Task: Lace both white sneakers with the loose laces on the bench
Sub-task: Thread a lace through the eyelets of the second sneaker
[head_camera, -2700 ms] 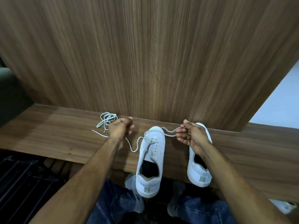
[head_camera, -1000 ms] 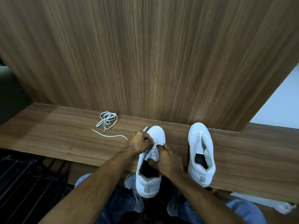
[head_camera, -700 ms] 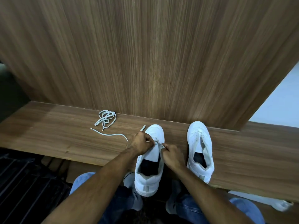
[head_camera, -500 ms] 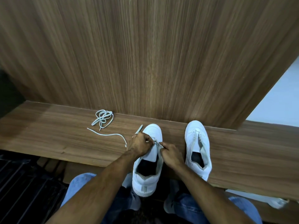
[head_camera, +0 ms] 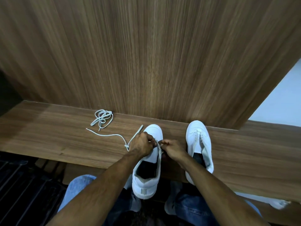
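Two white sneakers stand toe-to-wall on the wooden bench. The left sneaker overhangs the front edge, its heel toward me. My left hand grips a white lace at the shoe's left eyelets; the lace's loose ends trail left across the bench. My right hand pinches the lace at the right eyelet row, fingertips almost touching the left hand's. The right sneaker stands beside it without a lace. A second lace lies bunched near the wall.
A tall wood panel rises directly behind the bench. My knees in blue jeans sit under the bench's front edge. A dark slatted rack lies low at left. A pale wall shows at right.
Both hands came in from pulling the lace ends apart to the left sneaker's eyelets, and over the last half second they have stayed there working the lace. The camera shifted slightly.
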`<move>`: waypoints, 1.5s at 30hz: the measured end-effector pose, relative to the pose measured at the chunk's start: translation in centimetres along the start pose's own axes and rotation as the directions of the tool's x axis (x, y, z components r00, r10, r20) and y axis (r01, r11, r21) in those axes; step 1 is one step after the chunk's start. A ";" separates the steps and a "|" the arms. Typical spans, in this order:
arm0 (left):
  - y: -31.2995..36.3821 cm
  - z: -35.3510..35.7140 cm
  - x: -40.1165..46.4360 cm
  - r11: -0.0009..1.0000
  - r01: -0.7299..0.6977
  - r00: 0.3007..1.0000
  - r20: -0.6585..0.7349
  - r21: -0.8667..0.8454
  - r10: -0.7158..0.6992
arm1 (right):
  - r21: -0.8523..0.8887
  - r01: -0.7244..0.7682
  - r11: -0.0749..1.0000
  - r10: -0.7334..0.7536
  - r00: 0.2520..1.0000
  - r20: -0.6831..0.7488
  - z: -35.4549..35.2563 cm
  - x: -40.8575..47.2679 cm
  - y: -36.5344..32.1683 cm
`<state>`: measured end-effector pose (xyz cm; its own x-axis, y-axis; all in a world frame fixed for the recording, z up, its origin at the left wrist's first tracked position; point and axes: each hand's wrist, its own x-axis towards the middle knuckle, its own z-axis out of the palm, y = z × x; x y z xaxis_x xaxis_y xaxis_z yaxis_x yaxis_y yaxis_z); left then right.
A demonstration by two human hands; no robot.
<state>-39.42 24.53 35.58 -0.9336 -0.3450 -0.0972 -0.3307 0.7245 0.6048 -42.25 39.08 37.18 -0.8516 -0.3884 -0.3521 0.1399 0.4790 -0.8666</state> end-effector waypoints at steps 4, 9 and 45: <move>-0.4 0.0 -0.2 0.999 -0.039 0.999 0.003 0.020 0.039 | -0.389 0.082 0.918 -0.129 0.987 -0.097 0.6 1.0 -0.5; -1.4 -0.1 -1.0 0.995 -0.084 0.994 -0.078 -0.056 0.079 | -0.689 0.066 0.722 -0.190 0.976 -0.105 0.0 0.6 -1.8; -1.4 -1.9 -2.7 0.931 0.273 0.951 -0.077 -0.243 -0.299 | -0.090 0.385 0.918 -0.275 0.458 -0.845 -9.1 0.9 -4.7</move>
<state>-36.19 23.35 36.53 -0.7785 -0.5906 -0.2125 -0.5291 0.4353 0.7284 -48.30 43.64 44.10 -0.8559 0.3553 0.3758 -0.2450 0.3614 -0.8997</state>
